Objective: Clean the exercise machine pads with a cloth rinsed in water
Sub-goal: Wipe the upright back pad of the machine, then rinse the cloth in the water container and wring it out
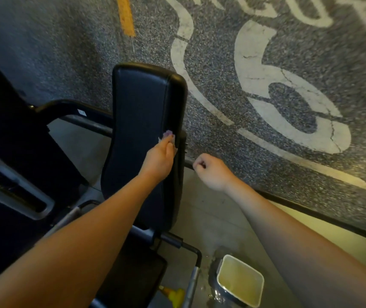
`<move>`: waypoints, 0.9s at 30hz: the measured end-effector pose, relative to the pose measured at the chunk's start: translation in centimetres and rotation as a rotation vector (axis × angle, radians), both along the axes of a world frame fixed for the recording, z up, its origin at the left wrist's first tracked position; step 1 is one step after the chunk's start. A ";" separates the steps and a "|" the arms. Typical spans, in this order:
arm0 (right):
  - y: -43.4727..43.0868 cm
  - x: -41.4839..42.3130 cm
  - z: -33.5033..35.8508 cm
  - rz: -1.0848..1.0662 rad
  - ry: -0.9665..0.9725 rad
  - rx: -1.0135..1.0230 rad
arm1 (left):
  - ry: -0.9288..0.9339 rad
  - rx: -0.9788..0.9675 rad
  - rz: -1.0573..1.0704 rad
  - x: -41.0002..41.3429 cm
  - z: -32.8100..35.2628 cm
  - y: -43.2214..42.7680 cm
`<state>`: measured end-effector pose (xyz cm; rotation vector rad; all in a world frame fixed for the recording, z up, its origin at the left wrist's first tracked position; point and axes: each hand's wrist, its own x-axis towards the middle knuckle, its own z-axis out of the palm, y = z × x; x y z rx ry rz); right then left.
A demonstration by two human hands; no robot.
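- Pressing cloth on upright black pad, left hand grasps it near pad's right edge
- right hand clenched, holding nothing, right of pad
- water tub on floor, near right

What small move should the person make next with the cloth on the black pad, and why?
Probably slide the left hand and its cloth upward along the black pad. The cloth sits pressed near the pad's right edge about midway up, so the whole upper part looks not yet covered from here. The right hand is closed beside the pad and need not move.
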<state>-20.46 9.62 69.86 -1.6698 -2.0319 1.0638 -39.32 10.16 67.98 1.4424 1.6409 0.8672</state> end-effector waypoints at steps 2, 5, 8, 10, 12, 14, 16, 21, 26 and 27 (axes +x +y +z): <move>-1.3 2.9 0.4 -0.109 0.123 -0.051 | 0.065 0.083 -0.095 3.4 1.6 -1.2; -2.5 6.9 1.1 -0.330 0.508 -0.239 | -0.176 -0.004 -0.234 8.6 2.7 -2.2; -3.7 11.4 1.0 -0.438 0.808 -0.289 | -0.375 -0.127 -0.363 15.3 3.4 -3.8; -4.7 14.1 0.8 -0.531 0.873 -0.274 | -0.420 -0.239 -0.450 19.2 3.6 -4.5; -5.7 17.4 0.6 -0.596 0.896 -0.260 | -0.318 -0.251 -0.525 22.8 3.9 -5.2; -6.8 20.3 0.7 -0.625 0.932 -0.242 | -0.201 -0.186 -0.519 25.5 3.7 -5.2; -7.8 22.9 0.7 -0.638 0.943 -0.224 | -0.103 -0.101 -0.506 27.8 3.1 -5.5; -9.8 27.1 0.1 -0.731 1.024 -0.224 | -0.053 -0.045 -0.281 31.5 0.8 -6.3; -11.2 28.9 -0.7 -0.641 0.934 -0.289 | 0.013 -0.015 -0.308 33.2 -0.5 -7.1; -11.2 29.0 -0.6 -0.642 0.880 -0.272 | 0.030 -0.013 -0.323 33.3 -0.7 -7.1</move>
